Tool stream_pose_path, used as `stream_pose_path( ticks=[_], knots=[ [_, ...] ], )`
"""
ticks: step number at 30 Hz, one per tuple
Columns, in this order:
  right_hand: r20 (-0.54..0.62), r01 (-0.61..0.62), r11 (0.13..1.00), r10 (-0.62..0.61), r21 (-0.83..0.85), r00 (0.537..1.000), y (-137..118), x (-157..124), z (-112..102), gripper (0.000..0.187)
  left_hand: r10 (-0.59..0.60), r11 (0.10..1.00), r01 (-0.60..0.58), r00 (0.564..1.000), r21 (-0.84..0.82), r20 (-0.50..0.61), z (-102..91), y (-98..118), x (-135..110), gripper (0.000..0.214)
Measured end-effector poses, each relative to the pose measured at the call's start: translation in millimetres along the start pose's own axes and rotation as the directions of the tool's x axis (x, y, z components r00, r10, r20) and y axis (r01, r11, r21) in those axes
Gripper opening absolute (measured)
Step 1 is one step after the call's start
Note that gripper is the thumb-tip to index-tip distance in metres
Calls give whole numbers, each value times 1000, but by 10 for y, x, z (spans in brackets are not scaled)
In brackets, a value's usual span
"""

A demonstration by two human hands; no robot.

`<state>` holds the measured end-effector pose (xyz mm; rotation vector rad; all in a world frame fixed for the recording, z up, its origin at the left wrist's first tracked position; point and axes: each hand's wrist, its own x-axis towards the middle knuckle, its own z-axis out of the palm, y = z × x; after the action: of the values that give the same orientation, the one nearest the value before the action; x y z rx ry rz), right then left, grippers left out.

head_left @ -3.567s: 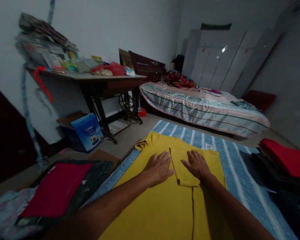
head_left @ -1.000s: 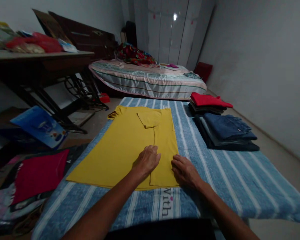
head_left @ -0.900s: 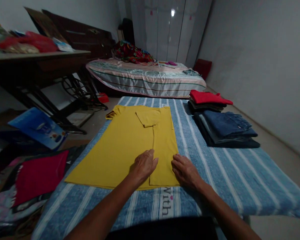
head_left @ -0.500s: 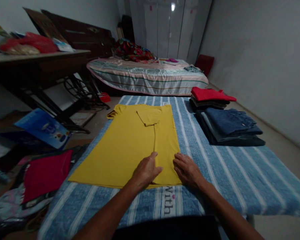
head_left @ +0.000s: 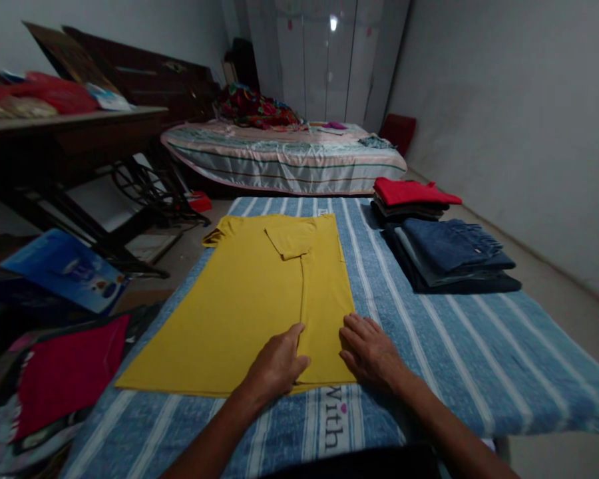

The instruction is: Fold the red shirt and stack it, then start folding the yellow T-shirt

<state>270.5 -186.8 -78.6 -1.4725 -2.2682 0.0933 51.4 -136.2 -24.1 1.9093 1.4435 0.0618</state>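
Observation:
A yellow short-sleeved T-shirt [head_left: 229, 313] lies spread on a blue striped cloth [head_left: 459, 346]. Its right side is folded inward, so one sleeve lies across the upper body of the shirt and the other sticks out at the far left. My left hand [head_left: 277, 362] rests on the inner edge of the folded strip near the hem, index finger and thumb apart. On the outer folded edge, my right hand [head_left: 372, 349] lies with its fingers flat, partly on the shirt and partly on the cloth.
Folded jeans [head_left: 449, 246] and a stack topped by a red garment [head_left: 414, 191] stand on the right. Beyond is a bed [head_left: 289, 163]. A sewing-machine table [head_left: 74, 123] stands at the left, with a blue box [head_left: 70, 269] and a crimson cloth [head_left: 72, 372] below.
The view has shifted slightly, and the scene sits a little further left. My right hand's fingers lie flatter on the folded edge. The shirt's fold looks the same.

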Motion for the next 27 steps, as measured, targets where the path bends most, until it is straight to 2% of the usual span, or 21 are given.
stream_pose_path(
  ticks=[4, 8, 11, 14, 15, 17, 19, 22, 23, 25, 27],
  knots=[
    [54, 37, 999, -36, -20, 998, -139, -51, 25, 40, 28, 989, -32, 999, 147, 31, -84, -41, -43, 63],
    [78, 26, 998, -22, -50, 997, -217, -118, 87, 43, 128, 920, -80, 987, 384, -101, -124, -17, 72, 45],
    [49, 18, 997, -14, -80, 999, -245, -140, 124, 44, 303, 877, -190, 931, 441, -202, -110, 188, 390, 37],
    [-7, 11, 993, -12, -116, 1000, -277, -152, 169, 45, 480, 805, -337, 854, 488, -202, -55, 458, 880, 34],
    [-24, 15, 992, -18, -126, 1000, -286, -158, 195, 45, 489, 794, -331, 846, 510, -213, -30, 529, 1046, 36],
    [-75, 33, 988, -45, -151, 996, -291, -170, 277, 44, 486, 782, -320, 850, 534, -203, 23, 611, 1331, 45],
    [-182, 72, 980, -106, -183, 978, -277, -176, 388, 40, 461, 778, -319, 875, 542, -147, 73, 606, 1517, 54],
    [-393, 172, 965, -238, -196, 888, -238, -166, 522, 22, 443, 759, -337, 894, 557, -62, 124, 500, 1630, 59],
    [-452, 191, 968, -246, -164, 858, -226, -158, 537, 14, 442, 753, -341, 896, 563, -49, 131, 464, 1641, 60],
    [-513, 182, 982, -184, -54, 838, -205, -137, 516, 10, 440, 744, -344, 897, 572, -33, 134, 418, 1646, 61],
    [-499, 125, 992, -99, 20, 861, -176, -111, 474, 14, 426, 749, -335, 904, 572, -28, 131, 410, 1638, 63]
  ],
)
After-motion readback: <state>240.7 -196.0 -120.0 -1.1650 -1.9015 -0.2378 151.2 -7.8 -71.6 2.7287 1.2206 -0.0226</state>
